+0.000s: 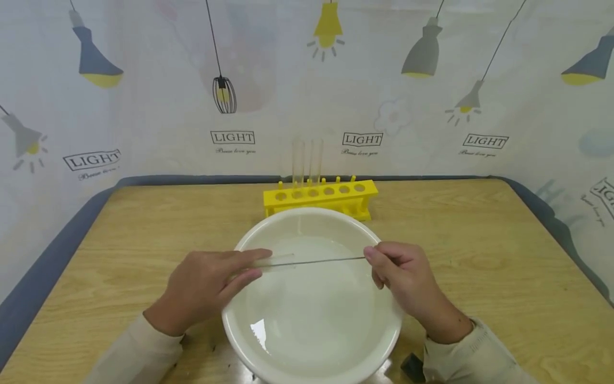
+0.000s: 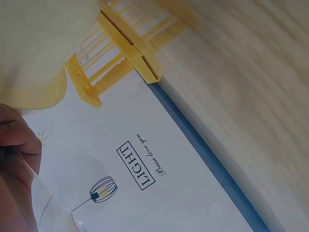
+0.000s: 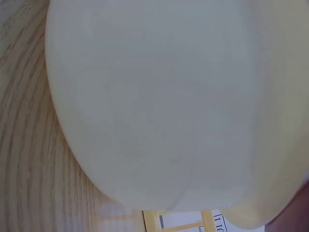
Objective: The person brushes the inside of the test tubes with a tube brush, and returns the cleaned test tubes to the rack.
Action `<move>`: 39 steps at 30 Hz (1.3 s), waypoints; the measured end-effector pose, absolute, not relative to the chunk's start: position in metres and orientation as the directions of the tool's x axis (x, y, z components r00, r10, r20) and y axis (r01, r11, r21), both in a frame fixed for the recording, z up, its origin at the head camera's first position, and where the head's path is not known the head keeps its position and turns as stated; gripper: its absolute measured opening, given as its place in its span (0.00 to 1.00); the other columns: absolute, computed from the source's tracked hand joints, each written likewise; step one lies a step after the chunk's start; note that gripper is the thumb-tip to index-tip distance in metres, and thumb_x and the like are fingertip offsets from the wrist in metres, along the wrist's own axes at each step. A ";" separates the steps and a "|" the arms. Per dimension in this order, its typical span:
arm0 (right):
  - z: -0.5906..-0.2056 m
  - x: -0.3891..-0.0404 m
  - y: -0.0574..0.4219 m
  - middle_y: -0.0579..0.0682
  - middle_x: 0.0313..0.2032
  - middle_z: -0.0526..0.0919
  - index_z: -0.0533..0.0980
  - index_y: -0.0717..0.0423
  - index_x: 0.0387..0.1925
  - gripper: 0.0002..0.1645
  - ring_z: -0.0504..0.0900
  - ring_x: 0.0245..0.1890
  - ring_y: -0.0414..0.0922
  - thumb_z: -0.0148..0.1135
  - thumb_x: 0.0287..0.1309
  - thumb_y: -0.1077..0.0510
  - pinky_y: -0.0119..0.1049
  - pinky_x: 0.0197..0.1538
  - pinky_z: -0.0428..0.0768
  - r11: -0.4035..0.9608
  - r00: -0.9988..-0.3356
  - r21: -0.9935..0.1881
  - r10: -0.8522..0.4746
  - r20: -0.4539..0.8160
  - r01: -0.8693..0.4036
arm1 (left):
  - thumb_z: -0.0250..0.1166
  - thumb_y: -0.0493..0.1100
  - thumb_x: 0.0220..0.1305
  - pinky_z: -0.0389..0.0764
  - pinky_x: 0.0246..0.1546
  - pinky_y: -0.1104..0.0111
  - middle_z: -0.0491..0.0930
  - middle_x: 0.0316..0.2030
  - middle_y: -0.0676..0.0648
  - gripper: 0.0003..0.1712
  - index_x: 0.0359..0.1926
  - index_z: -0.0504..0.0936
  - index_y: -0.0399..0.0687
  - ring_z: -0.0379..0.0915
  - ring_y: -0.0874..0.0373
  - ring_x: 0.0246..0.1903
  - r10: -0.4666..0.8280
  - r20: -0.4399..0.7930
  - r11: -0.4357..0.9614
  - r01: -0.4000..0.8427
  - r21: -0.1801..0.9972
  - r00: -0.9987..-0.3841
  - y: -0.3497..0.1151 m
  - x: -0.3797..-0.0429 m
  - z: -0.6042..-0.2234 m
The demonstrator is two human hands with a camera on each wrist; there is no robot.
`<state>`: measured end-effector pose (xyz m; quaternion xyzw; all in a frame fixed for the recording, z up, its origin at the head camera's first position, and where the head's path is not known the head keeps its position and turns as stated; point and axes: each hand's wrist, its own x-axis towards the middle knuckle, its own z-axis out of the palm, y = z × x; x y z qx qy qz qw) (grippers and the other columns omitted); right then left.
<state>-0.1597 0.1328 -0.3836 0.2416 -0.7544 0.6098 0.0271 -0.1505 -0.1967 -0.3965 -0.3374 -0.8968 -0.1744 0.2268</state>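
Fingers (image 1: 249,256) of the left hand (image 1: 199,282) pinched a clear tube (image 1: 283,260) sideways over the white basin (image 1: 229,325); the right hand (image 1: 400,269), fingers curled, pinched a thin rod (image 1: 331,261) whose far end overlapped the tube.

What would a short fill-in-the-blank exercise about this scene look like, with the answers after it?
1. The rack standing beyond the basin is coloured ____.
2. In that rack, exactly ____ upright tubes stand.
3. The left hand holds a clear tube, while the thin rod is pinched by the ____ hand.
4. The boxed word printed repeatedly on the backdrop reads ____.

Missing words: yellow; two; right; LIGHT.
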 end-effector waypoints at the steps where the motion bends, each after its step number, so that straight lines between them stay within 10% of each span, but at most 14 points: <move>1: -0.383 -0.160 0.133 0.49 0.10 0.64 0.62 0.56 0.11 0.24 0.65 0.13 0.44 0.50 0.64 0.64 0.34 0.21 0.68 0.136 -0.888 -0.913 -0.324 0.327 -0.386 | 0.61 0.53 0.59 0.74 0.23 0.75 0.83 0.40 0.62 0.21 0.55 0.76 0.68 0.71 0.74 0.21 0.525 0.527 0.712 0.684 0.158 -0.668 -0.197 -0.151 -0.397; 39: -0.384 -0.162 0.134 0.50 0.13 0.57 0.57 0.59 0.11 0.25 0.57 0.13 0.46 0.47 0.65 0.65 0.36 0.17 0.63 -0.227 -0.926 -0.937 -0.211 0.314 -0.266 | 0.59 0.53 0.60 0.71 0.20 0.75 0.83 0.38 0.62 0.21 0.56 0.75 0.67 0.68 0.73 0.19 0.510 0.510 0.740 0.656 0.152 -0.693 -0.197 -0.150 -0.399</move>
